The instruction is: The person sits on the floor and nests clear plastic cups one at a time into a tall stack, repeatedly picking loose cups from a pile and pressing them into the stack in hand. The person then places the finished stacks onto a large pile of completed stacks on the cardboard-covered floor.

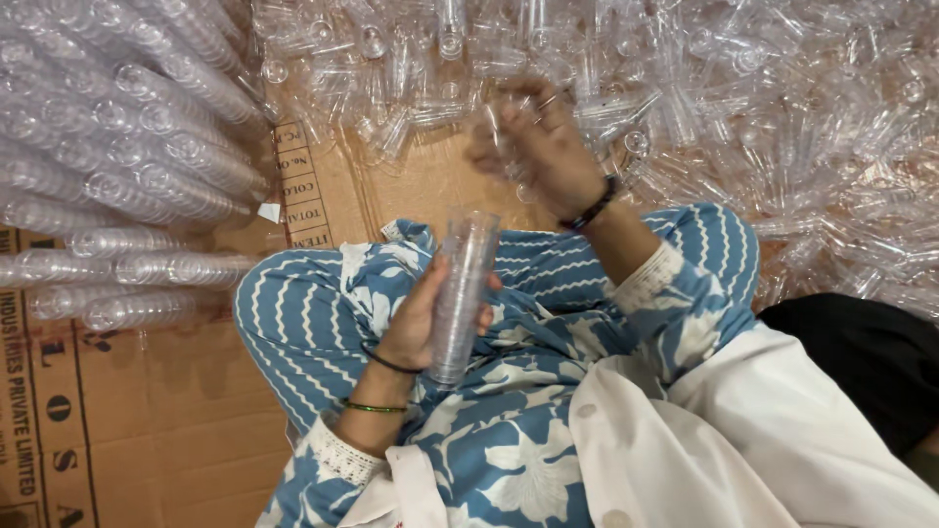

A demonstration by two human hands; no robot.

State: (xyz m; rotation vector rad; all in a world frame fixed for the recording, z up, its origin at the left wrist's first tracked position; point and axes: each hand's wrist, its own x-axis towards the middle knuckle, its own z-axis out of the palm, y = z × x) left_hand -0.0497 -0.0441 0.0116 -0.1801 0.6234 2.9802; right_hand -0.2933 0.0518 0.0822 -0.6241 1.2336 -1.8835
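Fingers (pixel 430 293) left wrap cup stack (pixel 462 293) | near-upright, mouth up | right hand (pixel 538 147) clutches cups (pixel 504 137)

Two hands (pixel 421 318), one held cup stack (pixel 462 293), countless loose clear cups (pixel 763 88)

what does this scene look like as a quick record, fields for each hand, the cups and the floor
left hand: grips an upright stack of nested clear plastic cups over the lap
right hand: blurred, raised at the loose pile, seems to hold a clear cup; not certain
loose cups: scattered heap of clear cups ahead and to the right
stacked rows: long nested stacks lying on their sides at left
floor cover: flattened brown cardboard
clothing: blue and white patterned fabric
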